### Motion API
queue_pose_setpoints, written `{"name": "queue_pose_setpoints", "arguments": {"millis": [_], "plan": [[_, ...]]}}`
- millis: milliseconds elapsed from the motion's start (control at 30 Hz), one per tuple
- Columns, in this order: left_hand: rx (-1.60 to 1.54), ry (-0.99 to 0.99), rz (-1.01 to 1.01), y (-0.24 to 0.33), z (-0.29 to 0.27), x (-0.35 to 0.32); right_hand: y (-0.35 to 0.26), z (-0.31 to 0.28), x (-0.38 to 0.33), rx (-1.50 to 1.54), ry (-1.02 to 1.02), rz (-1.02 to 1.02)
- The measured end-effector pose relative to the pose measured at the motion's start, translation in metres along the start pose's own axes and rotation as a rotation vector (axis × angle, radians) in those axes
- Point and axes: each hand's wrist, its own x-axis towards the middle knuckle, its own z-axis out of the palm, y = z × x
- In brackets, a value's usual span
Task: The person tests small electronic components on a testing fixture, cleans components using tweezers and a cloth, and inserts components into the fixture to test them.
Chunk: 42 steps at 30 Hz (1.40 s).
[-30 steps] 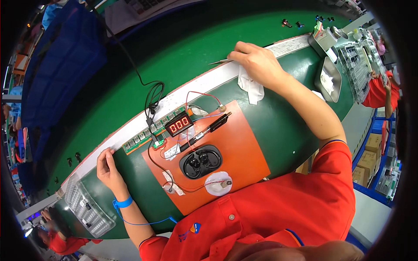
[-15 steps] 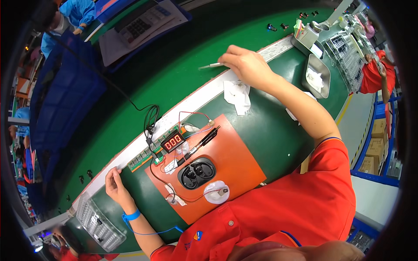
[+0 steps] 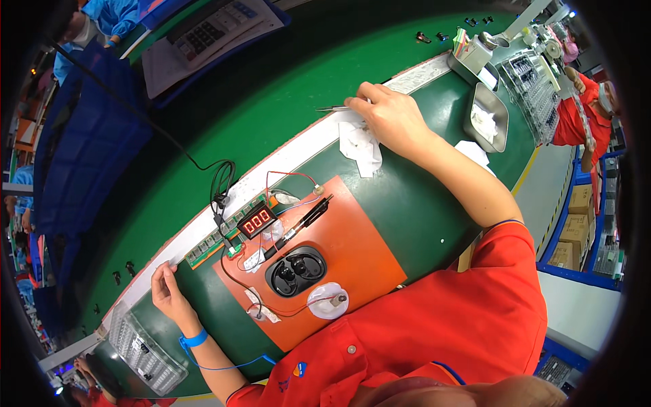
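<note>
Thin metal tweezers (image 3: pixel 332 108) are gripped in the closed fingers of my right hand (image 3: pixel 395 121), pointing left over the white ledge at the far side of the table. Beneath that hand lies a crumpled white tissue (image 3: pixel 360 149). At the left, my left hand (image 3: pixel 168 290) rests by the same ledge, fingers loosely curled and no object visible in them. Between my arms, an orange mat (image 3: pixel 369 234) carries a black oval earbud case (image 3: pixel 296 272). A black pen (image 3: pixel 308 218), a small red-digit display (image 3: pixel 258 220) and a round white pad (image 3: pixel 328 301) with wires lie around the case.
A green circuit-board strip (image 3: pixel 203 249) and black cables (image 3: pixel 222 182) lie beyond the mat. Metal trays (image 3: pixel 502 139) stand at the right, a clear plastic tray (image 3: pixel 146 353) at the left. A blue cord runs from my left wristband (image 3: pixel 194 338). Co-workers sit at both ends.
My right hand has shifted slightly nearer and to the right with the tweezers, relative to the table. My left hand stays by the ledge. The whole view has shifted a little.
</note>
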Motion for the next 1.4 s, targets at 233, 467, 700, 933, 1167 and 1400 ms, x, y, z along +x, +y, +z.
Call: {"name": "queue_pose_setpoints", "arguments": {"millis": [233,467,700,933,1167,1400], "plan": [[0.007,-0.001,-0.016,0.000,0.001,-0.001,0.001,-0.001,-0.005,-0.054,0.008,0.009],[0.023,0.015,-0.014,0.002,0.000,0.001,0.005,-0.005,-0.007,-0.065,0.008,0.068],[0.008,-0.002,0.014,0.001,0.003,0.001,0.006,-0.007,-0.011,-0.075,-0.011,0.106],[0.033,0.010,0.001,-0.001,0.000,-0.002,0.011,-0.012,-0.016,-0.035,0.021,0.152],[0.025,-0.014,0.023,-0.007,-0.001,0.001,0.025,-0.043,-0.038,0.023,0.069,0.285],[0.048,-0.023,0.003,-0.010,-0.006,0.000,0.080,-0.117,-0.136,-0.128,0.232,0.626]]}}
